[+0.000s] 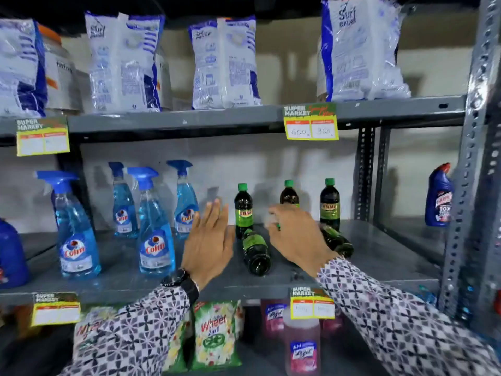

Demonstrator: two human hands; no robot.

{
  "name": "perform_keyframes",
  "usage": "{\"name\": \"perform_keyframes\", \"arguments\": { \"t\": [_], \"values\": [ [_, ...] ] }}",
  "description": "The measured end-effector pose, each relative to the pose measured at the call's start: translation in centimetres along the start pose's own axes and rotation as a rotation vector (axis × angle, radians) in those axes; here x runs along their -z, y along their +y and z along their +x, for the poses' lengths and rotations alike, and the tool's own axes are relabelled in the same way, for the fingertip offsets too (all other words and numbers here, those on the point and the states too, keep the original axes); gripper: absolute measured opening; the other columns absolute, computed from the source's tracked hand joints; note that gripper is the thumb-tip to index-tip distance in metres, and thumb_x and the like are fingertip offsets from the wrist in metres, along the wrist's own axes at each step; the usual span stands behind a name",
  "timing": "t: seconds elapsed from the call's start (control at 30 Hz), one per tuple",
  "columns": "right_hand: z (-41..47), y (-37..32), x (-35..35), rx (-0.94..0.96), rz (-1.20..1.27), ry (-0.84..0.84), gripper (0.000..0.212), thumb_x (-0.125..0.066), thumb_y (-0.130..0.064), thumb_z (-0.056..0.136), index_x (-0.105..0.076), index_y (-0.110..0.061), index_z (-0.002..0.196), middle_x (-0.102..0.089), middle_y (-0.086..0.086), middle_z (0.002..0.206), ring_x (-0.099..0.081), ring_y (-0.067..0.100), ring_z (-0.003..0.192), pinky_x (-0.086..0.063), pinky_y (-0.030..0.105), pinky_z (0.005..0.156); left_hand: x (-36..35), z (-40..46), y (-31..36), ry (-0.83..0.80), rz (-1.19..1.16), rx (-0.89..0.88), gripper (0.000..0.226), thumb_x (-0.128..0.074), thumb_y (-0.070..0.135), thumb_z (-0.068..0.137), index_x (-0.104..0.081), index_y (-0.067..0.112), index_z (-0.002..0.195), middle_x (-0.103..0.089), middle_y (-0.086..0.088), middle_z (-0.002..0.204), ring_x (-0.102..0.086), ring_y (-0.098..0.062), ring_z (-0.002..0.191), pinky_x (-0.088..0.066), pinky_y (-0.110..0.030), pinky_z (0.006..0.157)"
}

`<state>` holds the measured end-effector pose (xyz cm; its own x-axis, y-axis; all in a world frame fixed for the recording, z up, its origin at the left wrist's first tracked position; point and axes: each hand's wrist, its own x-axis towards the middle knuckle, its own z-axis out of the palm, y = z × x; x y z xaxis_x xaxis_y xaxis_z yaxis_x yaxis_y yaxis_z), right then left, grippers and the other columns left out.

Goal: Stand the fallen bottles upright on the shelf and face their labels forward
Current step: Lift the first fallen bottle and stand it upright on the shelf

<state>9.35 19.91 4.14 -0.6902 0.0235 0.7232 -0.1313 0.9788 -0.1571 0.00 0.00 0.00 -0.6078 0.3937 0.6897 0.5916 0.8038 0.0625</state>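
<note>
Three dark bottles with green caps and green labels stand at the back of the middle shelf (379, 256): a left one (243, 210), a middle one (289, 195) and a right one (329, 203). One fallen bottle (256, 253) lies with its base towards me. Another fallen bottle (337, 242) lies to the right, partly behind my right wrist. My left hand (208, 240) is held up flat with fingers apart, just left of the first fallen bottle. My right hand (296, 234) arches over the shelf between the two fallen bottles, fingers curled and blurred. A speck of green shows under its fingertips.
Several blue spray bottles (156, 229) stand on the left of the same shelf. A blue toilet-cleaner bottle (437, 198) stands behind the grey upright post (466, 185) at right. Detergent bags fill the shelf above; packets and pink bottles sit below.
</note>
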Motion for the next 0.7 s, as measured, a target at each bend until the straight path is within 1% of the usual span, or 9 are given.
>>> {"name": "perform_keyframes", "arguments": {
  "t": [0.13,0.2,0.27,0.33,0.4,0.5,0.57,0.63,0.7],
  "values": [
    [2.7,-0.2,-3.1,-0.406,0.152,-0.518,0.067,-0.064,-0.060,0.094,-0.061,-0.002,0.127,-0.067,0.015,0.126,-0.068,0.035,0.111,-0.058,0.039,0.085,-4.6,-1.5,-1.8,-0.428,0.011,0.152,0.084,0.000,0.047,0.092,-0.031,0.004,0.158,-0.027,-0.018,0.168,-0.023,-0.033,0.158,-0.020,-0.051,0.127],
    [3.8,-0.3,-4.0,-0.572,0.299,-0.659,0.087,-0.068,-0.065,0.089,-0.050,-0.001,0.147,-0.060,0.017,0.142,-0.072,0.035,0.107,-0.064,0.040,0.079,-6.2,-1.7,-2.5,-0.507,0.023,0.140,0.083,0.002,0.047,0.094,-0.042,0.006,0.149,-0.039,-0.021,0.160,-0.033,-0.036,0.151,-0.026,-0.055,0.122],
    [4.4,-0.5,-4.8,-0.687,0.409,-0.735,0.090,-0.077,-0.057,0.087,-0.044,-0.005,0.152,-0.055,0.019,0.150,-0.071,0.038,0.111,-0.065,0.042,0.077,-7.4,-1.7,-3.3,-0.540,0.065,0.067,0.096,0.015,0.047,0.084,-0.047,0.005,0.145,-0.043,-0.021,0.155,-0.037,-0.038,0.147,-0.030,-0.059,0.116],
    [4.6,-0.6,-5.5,-0.789,0.503,-0.752,0.071,-0.084,-0.045,0.086,-0.053,-0.010,0.139,-0.057,0.017,0.147,-0.067,0.036,0.116,-0.063,0.045,0.083,-7.8,-1.7,-3.7,-0.568,0.092,0.052,0.099,0.016,0.047,0.083,-0.046,0.005,0.147,-0.041,-0.022,0.158,-0.035,-0.037,0.150,-0.027,-0.059,0.117],
    [4.5,-0.4,-6.4,-0.849,0.573,-0.745,0.054,-0.086,-0.038,0.084,-0.056,-0.015,0.123,-0.065,0.011,0.130,-0.067,0.030,0.106,-0.062,0.047,0.090,-7.2,-1.7,-3.3,-0.554,0.077,0.063,0.091,0.009,0.048,0.089,-0.044,0.004,0.149,-0.040,-0.020,0.161,-0.034,-0.035,0.151,-0.025,-0.056,0.121],
    [4.6,0.3,-7.1,-0.865,0.645,-0.740,0.048,-0.085,-0.034,0.085,-0.062,-0.014,0.122,-0.067,0.007,0.110,-0.069,0.026,0.093,-0.062,0.047,0.088,-7.1,-1.7,-3.2,-0.519,0.115,0.009,0.104,0.016,0.051,0.077,-0.046,0.004,0.147,-0.042,-0.020,0.159,-0.038,-0.034,0.150,-0.029,-0.053,0.118],
    [4.9,0.8,-7.1,-0.861,0.711,-0.697,0.055,-0.088,-0.035,0.081,-0.065,-0.013,0.126,-0.071,0.010,0.117,-0.073,0.028,0.097,-0.065,0.047,0.081,-7.2,-1.9,-3.4,-0.528,0.121,0.013,0.105,0.015,0.053,0.076,-0.047,0.004,0.145,-0.044,-0.020,0.158,-0.041,-0.034,0.148,-0.030,-0.052,0.117],
    [5.1,1.1,-6.8,-0.835,0.809,-0.575,0.057,-0.090,-0.035,0.080,-0.064,-0.009,0.125,-0.075,0.011,0.107,-0.076,0.026,0.086,-0.066,0.040,0.061,-7.0,-1.8,-3.2,-0.533,0.102,0.028,0.100,0.012,0.053,0.081,-0.046,0.004,0.146,-0.043,-0.020,0.158,-0.040,-0.034,0.149,-0.029,-0.052,0.119],
    [5.0,1.1,-7.0,-0.793,0.905,-0.439,0.052,-0.090,-0.032,0.080,-0.065,-0.008,0.119,-0.078,0.011,0.103,-0.077,0.023,0.080,-0.062,0.033,0.053,-6.7,-1.9,-3.1,-0.559,0.090,0.061,0.082,0.000,0.048,0.095,-0.042,0.003,0.150,-0.038,-0.020,0.162,-0.035,-0.033,0.152,-0.026,-0.051,0.122]
  ]
}}
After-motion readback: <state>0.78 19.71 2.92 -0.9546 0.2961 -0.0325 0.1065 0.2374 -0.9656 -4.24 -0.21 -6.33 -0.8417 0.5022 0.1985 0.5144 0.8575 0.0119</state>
